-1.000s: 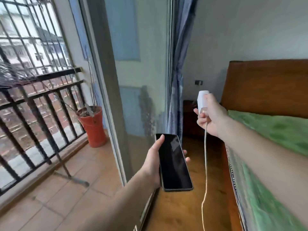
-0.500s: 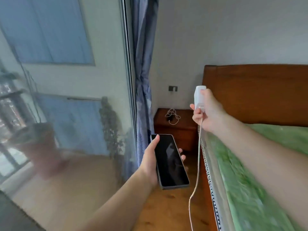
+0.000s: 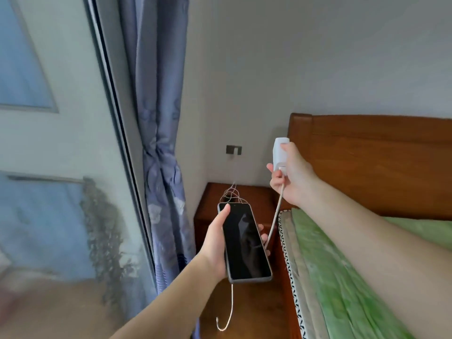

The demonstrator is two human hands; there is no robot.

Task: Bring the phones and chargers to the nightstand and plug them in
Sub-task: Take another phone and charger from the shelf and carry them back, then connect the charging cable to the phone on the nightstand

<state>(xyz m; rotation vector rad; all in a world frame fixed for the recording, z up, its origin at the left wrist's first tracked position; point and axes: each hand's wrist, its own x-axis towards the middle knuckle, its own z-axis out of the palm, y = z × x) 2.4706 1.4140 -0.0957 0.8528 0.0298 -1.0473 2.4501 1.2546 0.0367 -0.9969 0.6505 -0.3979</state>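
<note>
My left hand [image 3: 216,243] grips a black phone [image 3: 245,243] with its dark screen up, held in front of the wooden nightstand [image 3: 212,204]. My right hand [image 3: 292,174] is closed around a white charger plug [image 3: 278,154]; its pale cable [image 3: 274,223] drops behind the phone and curls out below it. A second cable [image 3: 232,193] lies coiled on the nightstand top and runs up to the wall socket [image 3: 233,149]. The socket is left of and slightly above my right hand.
A blue tied curtain [image 3: 159,143] and a glass sliding door [image 3: 61,167] stand to the left. A bed with a green cover [image 3: 342,277] and a wooden headboard [image 3: 379,155] fills the right. A strip of wooden floor [image 3: 256,309] runs between them.
I have moved closer to the nightstand, which now looks larger and nearer. Both hands keep their hold on the phone and the charger, and the balcony has gone from view.
</note>
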